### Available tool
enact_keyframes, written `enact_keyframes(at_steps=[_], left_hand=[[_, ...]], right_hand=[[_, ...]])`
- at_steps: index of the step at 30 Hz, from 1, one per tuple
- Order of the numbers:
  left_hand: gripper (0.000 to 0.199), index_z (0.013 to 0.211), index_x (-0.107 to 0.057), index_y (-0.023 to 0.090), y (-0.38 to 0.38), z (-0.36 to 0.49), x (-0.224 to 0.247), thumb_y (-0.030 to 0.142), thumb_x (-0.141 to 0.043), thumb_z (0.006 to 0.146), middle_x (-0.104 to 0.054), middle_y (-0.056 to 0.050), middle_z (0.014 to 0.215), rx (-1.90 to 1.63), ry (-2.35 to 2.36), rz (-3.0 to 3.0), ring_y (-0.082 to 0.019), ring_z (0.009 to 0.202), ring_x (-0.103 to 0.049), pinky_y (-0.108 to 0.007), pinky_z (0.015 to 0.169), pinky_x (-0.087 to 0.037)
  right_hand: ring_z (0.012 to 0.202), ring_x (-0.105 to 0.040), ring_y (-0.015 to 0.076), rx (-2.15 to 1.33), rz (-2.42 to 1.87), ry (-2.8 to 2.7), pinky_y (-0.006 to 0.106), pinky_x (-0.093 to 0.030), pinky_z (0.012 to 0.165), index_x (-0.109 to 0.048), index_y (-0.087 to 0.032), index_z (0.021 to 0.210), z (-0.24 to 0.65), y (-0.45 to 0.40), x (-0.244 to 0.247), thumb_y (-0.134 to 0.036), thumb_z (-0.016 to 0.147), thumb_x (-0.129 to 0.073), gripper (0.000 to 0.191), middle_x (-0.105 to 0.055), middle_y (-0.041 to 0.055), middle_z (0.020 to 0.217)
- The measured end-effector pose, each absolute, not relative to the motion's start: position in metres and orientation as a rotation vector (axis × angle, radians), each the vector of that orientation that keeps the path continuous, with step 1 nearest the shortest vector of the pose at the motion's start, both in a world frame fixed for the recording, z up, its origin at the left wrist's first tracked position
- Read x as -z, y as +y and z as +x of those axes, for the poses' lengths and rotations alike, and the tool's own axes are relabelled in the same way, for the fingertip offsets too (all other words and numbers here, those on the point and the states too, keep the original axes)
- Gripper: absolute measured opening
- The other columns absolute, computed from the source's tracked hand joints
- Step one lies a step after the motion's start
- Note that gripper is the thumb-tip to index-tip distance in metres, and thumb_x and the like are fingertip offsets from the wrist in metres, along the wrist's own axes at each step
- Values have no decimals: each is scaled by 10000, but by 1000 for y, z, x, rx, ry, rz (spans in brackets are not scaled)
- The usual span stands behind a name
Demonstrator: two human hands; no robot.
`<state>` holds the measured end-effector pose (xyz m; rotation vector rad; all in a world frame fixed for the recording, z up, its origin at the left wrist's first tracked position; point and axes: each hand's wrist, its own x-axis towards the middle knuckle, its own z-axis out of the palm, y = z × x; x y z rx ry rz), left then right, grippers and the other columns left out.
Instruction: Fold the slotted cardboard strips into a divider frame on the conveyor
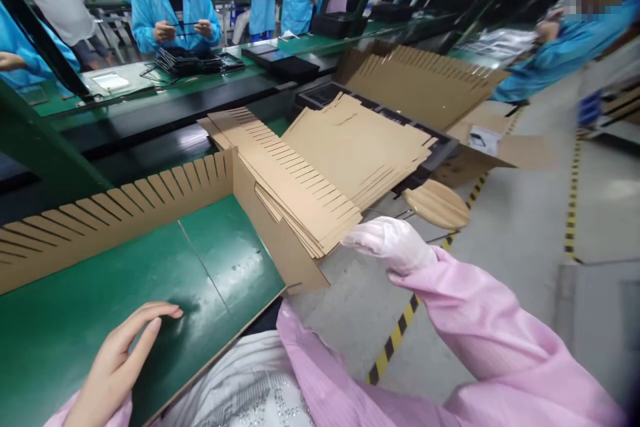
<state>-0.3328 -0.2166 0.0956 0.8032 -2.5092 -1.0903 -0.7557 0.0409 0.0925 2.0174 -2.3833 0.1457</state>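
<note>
Two hands are working: the gloved right hand (pixel 393 245) is gripping the slotted cardboard stack's (pixel 305 180) near edge. The bare left hand (pixel 117 363) is lying open, steadying nothing, on the green worktop (pixel 100 293).

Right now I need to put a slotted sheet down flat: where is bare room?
Free: the green table between the upright slotted cardboard strip and the left hand. Crowded: the stack of slotted sheets, which the right hand touches.

The green surface (pixel 100 307) carries a slotted cardboard strip (pixel 115 213) standing on edge along its far side. At its right end, a stack of slotted cardboard dividers (pixel 300 180) lies flat, overhanging the grey floor (pixel 510 233).
</note>
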Motion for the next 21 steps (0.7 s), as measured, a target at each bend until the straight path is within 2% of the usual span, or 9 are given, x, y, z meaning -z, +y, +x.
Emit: enact_keyframes(at_steps=[4,9,13,17,21], left_hand=[[308,968,-704,250,-215,-332,-97,435,-463,918,-709,-13,1026,1117,-2503,790,-136,995,-657,-165,907,-499],[320,970,-704,240,-213,-333,-99,437,-457,921,-709,-25,1021,1138,-2505,786,-150,1002,-655,-184,902,-505],[317,964,-704,231,-211,-336,-100,432,-463,920,-710,-32,1021,1140,-2499,789,-159,1010,-652,-195,914,-503],[306,963,-702,224,-208,-336,-100,413,-464,925,-710,-29,1017,1139,-2491,787,-144,992,-657,-169,886,-505],[303,963,-696,212,-207,-333,-101,399,-460,930,-710,-34,1010,1128,-2484,778,-147,977,-660,-172,869,-515]], right_hand=[[910,-646,168,-175,2070,-2326,333,-493,831,-698,-271,1024,-738,46,-79,-319,974,-363,342,-706,34,1006],[865,-644,165,-220,1910,-2315,330,-470,809,-689,-277,1054,-724,34,-85,-307,981,-340,358,-714,25,964],[807,-626,172,-21,2018,-2128,340,-437,716,-696,-295,1012,-720,13,-95,-242,964,-353,350,-710,13,943],[670,-571,173,194,2112,-1987,353,-385,618,-691,-232,909,-718,-3,-96,-136,928,-343,361,-685,31,811],[639,-558,167,252,2082,-2050,357,-406,631,-688,-219,856,-715,-6,-96,-105,915,-335,376,-674,35,765]])
